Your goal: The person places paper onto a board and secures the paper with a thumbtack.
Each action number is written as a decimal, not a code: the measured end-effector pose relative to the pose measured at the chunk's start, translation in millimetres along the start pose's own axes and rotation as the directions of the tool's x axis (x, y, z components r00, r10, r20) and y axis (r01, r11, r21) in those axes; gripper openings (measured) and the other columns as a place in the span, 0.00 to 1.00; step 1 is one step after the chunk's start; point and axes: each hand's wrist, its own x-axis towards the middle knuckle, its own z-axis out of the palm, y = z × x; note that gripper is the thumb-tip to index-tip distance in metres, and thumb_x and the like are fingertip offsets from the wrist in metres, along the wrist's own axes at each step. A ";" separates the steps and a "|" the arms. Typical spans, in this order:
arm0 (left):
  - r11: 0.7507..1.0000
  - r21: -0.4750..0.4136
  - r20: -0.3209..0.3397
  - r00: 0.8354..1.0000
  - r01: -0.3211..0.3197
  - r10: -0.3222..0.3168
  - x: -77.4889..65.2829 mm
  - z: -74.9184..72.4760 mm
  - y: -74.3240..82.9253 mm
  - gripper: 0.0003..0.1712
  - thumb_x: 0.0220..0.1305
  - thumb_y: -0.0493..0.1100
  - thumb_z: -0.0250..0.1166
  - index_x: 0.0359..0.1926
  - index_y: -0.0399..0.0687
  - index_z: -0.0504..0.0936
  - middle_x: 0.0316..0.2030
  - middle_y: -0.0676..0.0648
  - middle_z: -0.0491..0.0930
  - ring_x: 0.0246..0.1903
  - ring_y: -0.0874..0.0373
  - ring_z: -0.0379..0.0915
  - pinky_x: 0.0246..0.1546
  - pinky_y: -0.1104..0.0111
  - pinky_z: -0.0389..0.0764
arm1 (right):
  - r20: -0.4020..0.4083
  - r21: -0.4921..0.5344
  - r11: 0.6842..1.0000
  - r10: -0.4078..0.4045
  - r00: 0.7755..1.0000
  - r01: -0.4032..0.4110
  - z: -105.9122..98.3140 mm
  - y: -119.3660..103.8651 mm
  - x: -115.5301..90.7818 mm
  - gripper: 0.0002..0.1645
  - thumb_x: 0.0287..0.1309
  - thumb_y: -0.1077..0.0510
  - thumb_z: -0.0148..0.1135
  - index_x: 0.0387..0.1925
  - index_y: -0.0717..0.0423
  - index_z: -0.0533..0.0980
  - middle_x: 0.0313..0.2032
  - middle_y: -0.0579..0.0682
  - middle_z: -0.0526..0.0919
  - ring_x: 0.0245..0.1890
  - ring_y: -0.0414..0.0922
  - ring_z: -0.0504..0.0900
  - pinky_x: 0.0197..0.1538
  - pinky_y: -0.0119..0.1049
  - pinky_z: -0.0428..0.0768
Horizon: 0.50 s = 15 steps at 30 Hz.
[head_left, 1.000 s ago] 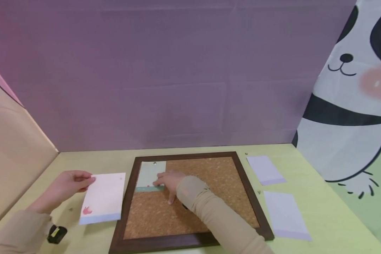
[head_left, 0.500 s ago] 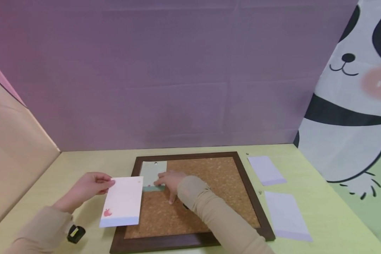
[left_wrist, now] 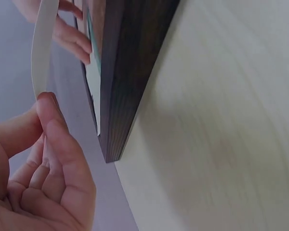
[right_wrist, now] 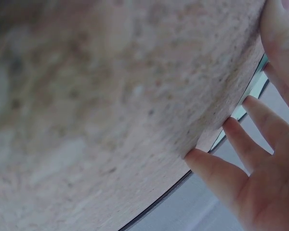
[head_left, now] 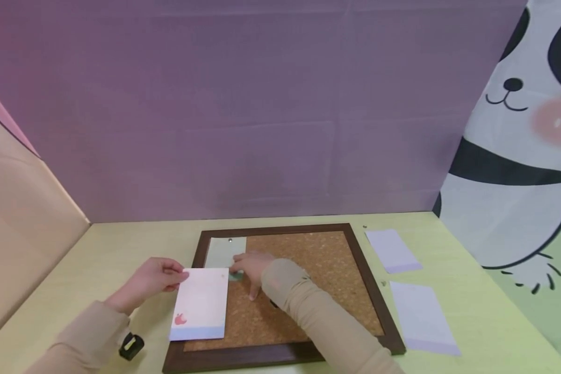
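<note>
My left hand (head_left: 156, 278) pinches the upper left corner of a white note sheet (head_left: 203, 296) with a red apple print and a blue bottom band. The sheet is over the left side of the framed corkboard (head_left: 308, 249), and in the left wrist view it is seen edge-on between thumb and index finger. My right hand (head_left: 254, 265) rests on the board with fingers spread. Its fingertips touch the cork and the right edge of a green-banded note sheet (head_left: 221, 250), which has a small pin (head_left: 230, 240) at its top. The held sheet hides that sheet's lower left part.
To the right of the board, two lavender-banded sheets, a farther sheet (head_left: 392, 250) and a nearer sheet (head_left: 423, 318), lie on the pale yellow table (head_left: 135, 239). Small pins, a far pin (head_left: 365, 226) and a near pin (head_left: 384, 283), lie beside them. A purple backdrop (head_left: 262, 114) stands behind.
My left hand has carried the apple-print sheet rightward and slightly down from beside the board to over its left side, now overlapping the green-banded sheet. The right hand has stayed in place.
</note>
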 end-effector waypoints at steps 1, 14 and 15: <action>1.000 -0.005 -0.001 1.000 0.001 -0.001 0.4 2.2 0.4 0.11 0.60 0.36 0.63 0.38 0.28 0.78 0.26 0.50 0.81 0.25 0.62 0.74 0.31 0.70 0.82 | 0.001 -0.007 1.000 0.001 1.000 -0.001 0.2 0.0 0.2 0.48 0.41 0.48 0.75 0.66 0.37 0.65 0.72 0.42 0.56 0.71 0.44 0.56 0.70 0.37 0.61; 1.000 0.015 -0.005 1.000 0.011 -0.011 7.5 24.3 11.3 0.10 0.59 0.38 0.65 0.34 0.32 0.80 0.24 0.49 0.81 0.23 0.61 0.75 0.28 0.68 0.82 | 0.015 -0.012 1.000 0.022 1.000 -0.022 -2.1 -3.2 -1.8 0.50 0.42 0.48 0.75 0.68 0.34 0.62 0.72 0.39 0.55 0.72 0.43 0.54 0.69 0.39 0.61; 1.000 0.016 -0.005 1.000 0.009 -0.009 8.1 25.2 11.8 0.09 0.59 0.38 0.65 0.33 0.32 0.80 0.24 0.48 0.81 0.23 0.61 0.75 0.28 0.68 0.82 | 0.016 -0.012 1.000 0.023 1.000 -0.023 -2.3 -3.3 -1.6 0.50 0.42 0.48 0.75 0.68 0.34 0.62 0.72 0.39 0.55 0.72 0.43 0.54 0.69 0.39 0.61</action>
